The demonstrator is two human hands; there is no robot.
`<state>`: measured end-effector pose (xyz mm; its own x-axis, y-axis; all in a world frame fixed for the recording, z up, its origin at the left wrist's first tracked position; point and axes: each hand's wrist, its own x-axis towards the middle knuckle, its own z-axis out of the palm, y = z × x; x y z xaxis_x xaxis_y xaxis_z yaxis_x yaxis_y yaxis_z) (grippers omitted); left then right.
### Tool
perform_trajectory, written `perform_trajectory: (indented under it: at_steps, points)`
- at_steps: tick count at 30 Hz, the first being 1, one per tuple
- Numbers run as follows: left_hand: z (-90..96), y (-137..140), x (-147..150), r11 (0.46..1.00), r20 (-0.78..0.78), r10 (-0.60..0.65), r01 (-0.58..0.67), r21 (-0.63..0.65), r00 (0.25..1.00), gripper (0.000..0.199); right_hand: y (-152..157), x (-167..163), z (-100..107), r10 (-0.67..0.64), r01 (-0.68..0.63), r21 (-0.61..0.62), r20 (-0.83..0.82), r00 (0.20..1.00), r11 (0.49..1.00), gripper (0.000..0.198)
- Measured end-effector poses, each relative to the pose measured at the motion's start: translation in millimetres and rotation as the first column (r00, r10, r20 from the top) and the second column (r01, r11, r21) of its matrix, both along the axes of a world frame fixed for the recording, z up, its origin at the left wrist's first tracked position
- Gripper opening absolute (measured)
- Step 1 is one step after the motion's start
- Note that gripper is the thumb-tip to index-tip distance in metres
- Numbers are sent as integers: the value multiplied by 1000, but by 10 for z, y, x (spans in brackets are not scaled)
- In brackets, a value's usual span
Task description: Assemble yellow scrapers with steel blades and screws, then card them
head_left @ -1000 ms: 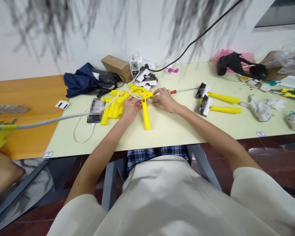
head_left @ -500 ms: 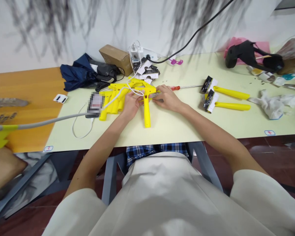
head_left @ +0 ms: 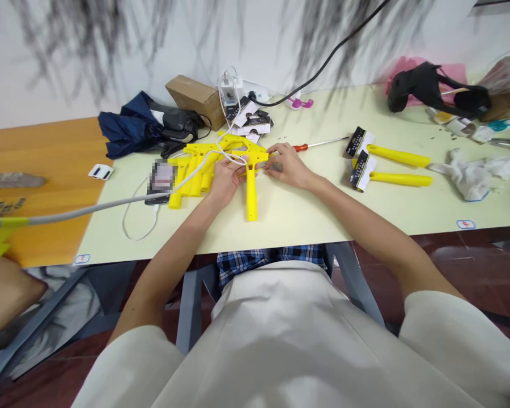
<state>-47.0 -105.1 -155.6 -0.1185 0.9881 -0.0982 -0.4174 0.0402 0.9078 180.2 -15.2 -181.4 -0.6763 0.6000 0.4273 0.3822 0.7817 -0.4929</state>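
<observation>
A yellow T-shaped scraper (head_left: pixel 251 192) lies in front of me, its handle pointing toward the table's front edge. My left hand (head_left: pixel 226 180) is closed on the left part of its head, the fingertips partly hidden behind the handle. At the other end of the head is my right hand (head_left: pixel 288 167), fingers bent and pinched together around a small greyish piece that I cannot make out. Several more yellow scrapers (head_left: pixel 194 180) are piled to the left of my left hand. A white cable (head_left: pixel 208 160) crosses over them.
A screwdriver (head_left: pixel 301 148) lies beyond my right hand. Two yellow scrapers with black-and-white cardboard sleeves (head_left: pixel 363 171) lie to the right. A phone (head_left: pixel 159 180), a dark blue umbrella (head_left: pixel 130 124), a cardboard box (head_left: pixel 198 101) and crumpled tissue (head_left: pixel 467 174) also occupy the table.
The camera view has shifted slightly. Both hands stay at the scraper's head; the right fingers have moved only a little, curling at its right end.
</observation>
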Motion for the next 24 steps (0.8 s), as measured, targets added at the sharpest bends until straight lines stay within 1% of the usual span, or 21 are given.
perform_trajectory:
  at_steps: [3, 5, 10, 13, 15, 18, 20, 21, 24]
  points:
    - [-13, 2, -3, 1000, 9, -7, 7, 9, 1000, 24, -6, -38, -18, -26, 27, -12, 19, 999, 1000, 7]
    - [-23, 3, -6, 1000, 22, -15, 15, 20, 1000, 24, -25, -65, -17, -45, 45, -10, 41, 998, 999, 4]
    - [-23, -3, 1, 999, 22, -42, 41, 17, 999, 28, -73, -110, 6, -59, 52, 73, 99, 993, 996, 11]
    - [-7, -16, 20, 998, -13, -55, 55, -5, 998, 33, -63, -105, 27, -65, 55, 110, 86, 994, 992, 15]
    - [3, -25, 33, 998, -30, -58, 58, -18, 998, 34, -45, -83, 53, -80, 78, 115, 10, 997, 990, 16]
    - [11, -35, 46, 998, -49, -63, 62, -26, 997, 34, -43, -46, 110, -90, 106, 68, -207, 974, 992, 25]
    - [14, -41, 53, 998, -58, -66, 65, -23, 996, 35, -70, -39, 147, -58, 64, 8, -319, 946, 998, 37]
    - [16, -45, 57, 998, -63, -68, 67, -22, 996, 36, -90, -44, 161, -32, 26, -21, -344, 938, 999, 42]
    - [24, -56, 70, 997, -73, -74, 73, -16, 995, 41, -149, -83, 184, 40, -75, -88, -346, 937, 993, 51]
